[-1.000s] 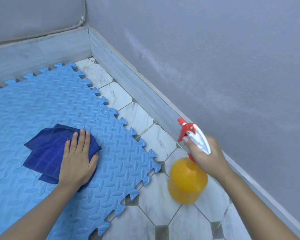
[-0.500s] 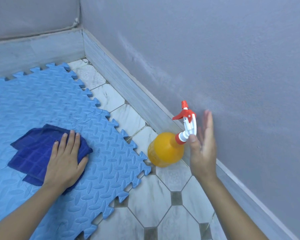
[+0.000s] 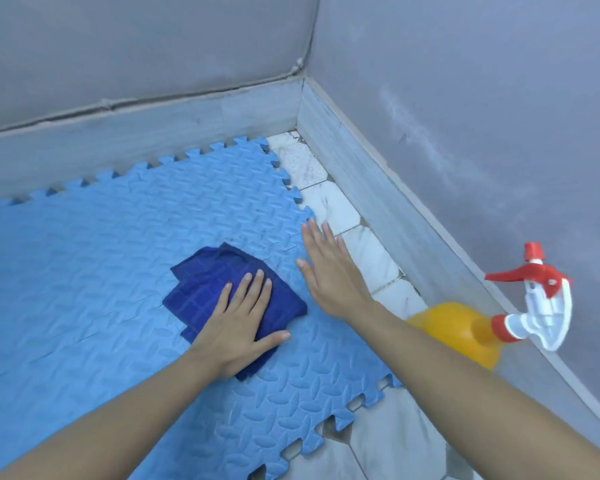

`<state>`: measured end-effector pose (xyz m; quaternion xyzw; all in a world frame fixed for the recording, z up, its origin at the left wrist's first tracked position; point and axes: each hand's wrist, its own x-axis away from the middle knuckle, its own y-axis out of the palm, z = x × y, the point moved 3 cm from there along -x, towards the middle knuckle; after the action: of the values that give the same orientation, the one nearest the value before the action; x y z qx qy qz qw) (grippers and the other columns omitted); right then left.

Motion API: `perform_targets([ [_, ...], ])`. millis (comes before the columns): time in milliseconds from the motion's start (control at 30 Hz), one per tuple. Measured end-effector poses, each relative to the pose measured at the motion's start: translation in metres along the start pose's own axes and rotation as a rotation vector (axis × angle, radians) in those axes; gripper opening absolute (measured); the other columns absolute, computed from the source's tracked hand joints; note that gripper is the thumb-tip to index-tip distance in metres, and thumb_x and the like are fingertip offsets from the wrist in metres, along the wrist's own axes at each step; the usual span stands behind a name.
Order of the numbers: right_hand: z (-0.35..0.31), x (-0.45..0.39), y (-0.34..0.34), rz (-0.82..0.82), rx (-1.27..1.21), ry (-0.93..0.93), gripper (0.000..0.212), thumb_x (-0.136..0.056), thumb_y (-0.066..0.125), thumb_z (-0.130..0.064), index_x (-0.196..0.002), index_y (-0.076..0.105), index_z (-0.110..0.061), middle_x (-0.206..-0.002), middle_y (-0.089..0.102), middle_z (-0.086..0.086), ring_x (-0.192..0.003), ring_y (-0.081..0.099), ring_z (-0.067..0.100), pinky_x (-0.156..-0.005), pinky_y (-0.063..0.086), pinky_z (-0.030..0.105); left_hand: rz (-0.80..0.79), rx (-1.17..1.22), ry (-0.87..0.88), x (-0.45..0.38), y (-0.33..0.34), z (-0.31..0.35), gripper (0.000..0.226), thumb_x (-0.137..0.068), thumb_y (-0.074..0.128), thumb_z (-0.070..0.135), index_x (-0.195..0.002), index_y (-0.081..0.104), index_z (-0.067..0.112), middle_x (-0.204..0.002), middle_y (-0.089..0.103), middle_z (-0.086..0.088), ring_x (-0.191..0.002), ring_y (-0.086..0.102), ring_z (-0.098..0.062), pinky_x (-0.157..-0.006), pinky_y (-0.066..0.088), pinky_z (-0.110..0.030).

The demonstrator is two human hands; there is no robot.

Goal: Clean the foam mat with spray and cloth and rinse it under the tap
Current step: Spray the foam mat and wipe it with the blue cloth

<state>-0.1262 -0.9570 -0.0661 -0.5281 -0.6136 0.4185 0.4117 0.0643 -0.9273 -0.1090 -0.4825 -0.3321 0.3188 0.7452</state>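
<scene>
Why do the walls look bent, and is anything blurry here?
Head view: the wide lens bows the baseboard; light is soft and even, without glare; the spray bottle and right hand are slightly smeared, while the cloth under the left hand stays sharper.

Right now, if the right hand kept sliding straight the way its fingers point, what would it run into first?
The open right hand points toward the far corner, over the toothed edge of the blue foam mat. Going straight on, it would likely cross the white floor tiles and meet the grey skirting board first; its height above the mat is unclear.
</scene>
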Motion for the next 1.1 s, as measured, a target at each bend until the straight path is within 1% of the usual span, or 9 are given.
perform_targets([
  [67, 0.016, 0.0, 0.033, -0.068, 0.108, 0.014, 0.067, -0.099, -0.003, -0.048, -0.157, 0.007, -0.016, -0.165, 0.001, -0.001, -0.152, -0.003, 0.02, -0.12, 0.014, 0.046, 0.085, -0.075, -0.016, 0.014, 0.006, -0.003, 0.081, -0.091, 0.007, 0.07, -0.152, 0.005, 0.017, -0.16, -0.006, 0.0, -0.147, -0.004, -0.019, -0.116, -0.003, -0.043],
  [133, 0.028, 0.001, 0.047, -0.027, 0.102, 0.019, 0.069, -0.098, -0.009, -0.047, -0.156, 0.011, -0.017, -0.164, 0.005, -0.002, -0.152, -0.003, 0.017, -0.122, 0.01, 0.044, 0.115, -0.08, -0.059, 0.012, 0.012, -0.005, 0.073, -0.096, 0.014, 0.062, -0.151, 0.016, 0.015, -0.16, 0.007, -0.004, -0.147, 0.009, -0.023, -0.113, 0.006, -0.047],
  [200, 0.031, -0.002, 0.051, -0.006, 0.113, 0.016, 0.06, -0.102, 0.003, -0.042, -0.156, 0.014, -0.018, -0.164, 0.008, -0.003, -0.151, -0.002, 0.013, -0.122, 0.003, 0.039, 0.144, -0.064, -0.096, -0.012, 0.009, -0.014, 0.072, -0.095, 0.019, 0.062, -0.151, 0.018, 0.018, -0.159, 0.009, -0.005, -0.147, 0.007, -0.025, -0.113, 0.007, -0.05],
  [300, 0.034, -0.004, 0.053, 0.025, 0.105, 0.009, 0.055, -0.103, 0.016, -0.033, -0.156, 0.02, -0.018, -0.163, 0.013, -0.002, -0.151, 0.004, 0.012, -0.122, 0.003, 0.035, 0.149, -0.066, -0.147, -0.069, -0.007, -0.033, 0.074, -0.091, 0.015, 0.064, -0.152, 0.004, 0.025, -0.16, -0.006, -0.001, -0.147, -0.007, -0.024, -0.115, -0.005, -0.051],
  [567, 0.037, -0.005, 0.053, 0.04, -0.006, 0.008, 0.052, -0.103, 0.021, -0.03, -0.153, 0.031, -0.018, -0.161, 0.024, -0.004, -0.15, 0.016, 0.012, -0.121, 0.011, 0.035, 0.098, -0.126, -0.325, -0.216, -0.054, -0.091, 0.076, -0.084, 0.002, 0.068, -0.151, -0.004, 0.031, -0.16, -0.011, 0.001, -0.146, -0.011, -0.025, -0.116, -0.007, -0.053],
  [667, 0.036, -0.009, 0.05, 0.045, 0.014, 0.012, 0.053, -0.103, 0.018, -0.031, -0.15, 0.037, -0.016, -0.159, 0.03, -0.001, -0.148, 0.024, 0.015, -0.119, 0.017, 0.038, 0.101, -0.129, -0.311, -0.203, -0.05, -0.075, 0.078, -0.084, 0.003, 0.072, -0.151, 0.0, 0.032, -0.16, -0.007, -0.002, -0.147, -0.008, -0.029, -0.115, -0.006, -0.054],
  [767, 0.034, -0.006, 0.048, 0.02, 0.0, 0.011, 0.055, -0.103, 0.017, -0.031, -0.145, 0.046, -0.012, -0.155, 0.037, 0.003, -0.145, 0.031, 0.018, -0.115, 0.024, 0.04, 0.12, -0.112, -0.217, -0.129, -0.026, -0.039, 0.075, -0.089, 0.017, 0.07, -0.151, 0.017, 0.028, -0.16, 0.008, -0.006, -0.146, 0.01, -0.033, -0.113, 0.01, -0.056],
  [867, 0.037, -0.012, 0.047, 0.058, -0.008, 0.009, 0.056, -0.103, 0.016, -0.031, -0.14, 0.053, -0.01, -0.152, 0.042, 0.006, -0.142, 0.034, 0.02, -0.114, 0.024, 0.039, 0.095, -0.098, -0.23, -0.073, -0.007, -0.014, 0.067, -0.093, 0.023, 0.063, -0.15, 0.024, 0.027, -0.159, 0.015, -0.006, -0.144, 0.019, -0.033, -0.11, 0.019, -0.057],
  [1100, 0.038, -0.011, 0.05, 0.07, 0.011, 0.003, 0.054, -0.101, 0.02, -0.029, -0.144, 0.047, -0.012, -0.153, 0.041, 0.006, -0.143, 0.036, 0.022, -0.113, 0.026, 0.041, 0.08, -0.141, -0.31, -0.194, -0.04, -0.052, 0.064, -0.092, 0.01, 0.062, -0.15, 0.019, 0.035, -0.159, 0.014, -0.004, -0.145, 0.014, -0.033, -0.112, 0.01, -0.06],
])
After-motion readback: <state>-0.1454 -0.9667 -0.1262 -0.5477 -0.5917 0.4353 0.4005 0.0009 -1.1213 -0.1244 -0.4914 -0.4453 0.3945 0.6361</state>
